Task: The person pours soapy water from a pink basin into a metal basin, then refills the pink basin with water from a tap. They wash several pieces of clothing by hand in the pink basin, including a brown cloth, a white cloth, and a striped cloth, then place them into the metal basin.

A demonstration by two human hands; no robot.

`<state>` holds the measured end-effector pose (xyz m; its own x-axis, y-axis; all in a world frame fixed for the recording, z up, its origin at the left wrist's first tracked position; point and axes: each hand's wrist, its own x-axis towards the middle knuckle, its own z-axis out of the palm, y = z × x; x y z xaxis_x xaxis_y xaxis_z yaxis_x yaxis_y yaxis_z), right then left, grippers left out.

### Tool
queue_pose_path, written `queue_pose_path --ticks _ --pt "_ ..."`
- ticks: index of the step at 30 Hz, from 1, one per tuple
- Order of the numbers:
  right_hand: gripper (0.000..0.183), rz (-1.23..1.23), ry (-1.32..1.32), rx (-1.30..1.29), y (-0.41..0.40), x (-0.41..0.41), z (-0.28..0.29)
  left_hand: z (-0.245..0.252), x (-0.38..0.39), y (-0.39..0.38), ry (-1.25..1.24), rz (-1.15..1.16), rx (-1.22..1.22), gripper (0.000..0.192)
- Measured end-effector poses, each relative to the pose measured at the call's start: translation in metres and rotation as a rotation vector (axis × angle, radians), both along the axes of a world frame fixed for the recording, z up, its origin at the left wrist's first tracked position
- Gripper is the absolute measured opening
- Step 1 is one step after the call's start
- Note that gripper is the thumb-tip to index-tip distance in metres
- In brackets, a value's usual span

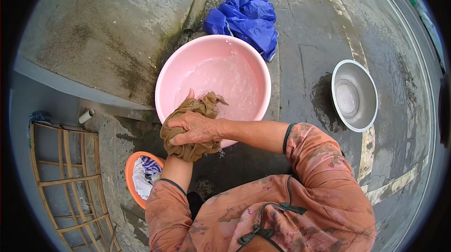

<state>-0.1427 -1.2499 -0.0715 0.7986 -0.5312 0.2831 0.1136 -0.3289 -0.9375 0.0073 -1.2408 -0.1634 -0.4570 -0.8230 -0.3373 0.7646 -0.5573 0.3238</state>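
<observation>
A wet brown cloth [192, 111] is bunched over the near left rim of a large pink basin [266, 83]. My right hand [195, 128] presses and grips it from above, thumb and fingers spread around the folds. Beneath the bundle lies my left hand [190, 94]; the cloth hides most of it, and only fingertips show beyond the far side. Shallow, rippling water [236, 83] covers the bottom of the basin. Drops fall near the rim below my right wrist.
A crumpled blue waterproof fabric [246, 19] lies behind the basin. To the right, a metal bowl [347, 97] rests on wet concrete. An orange tub [130, 178] with white and purple cloth [144, 176] stands left. Further left are a wooden lattice frame [68, 181] and a pipe stub [86, 116].
</observation>
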Motion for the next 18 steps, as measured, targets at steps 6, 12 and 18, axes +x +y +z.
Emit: queue_pose_path --ticks 6,12,18 --pt "0.034 -0.566 0.357 -0.441 -0.057 -0.029 -0.075 0.013 -0.021 -0.014 -0.012 0.027 0.043 0.04" --pt "0.051 -0.564 0.967 0.076 -0.128 -0.122 -0.129 0.037 -0.013 -0.048 -0.903 0.247 -0.048 0.036" --pt "0.079 -0.499 1.299 -0.185 -0.118 -0.077 -0.078 0.006 0.02 -0.038 -1.865 -0.381 -0.291 0.079"
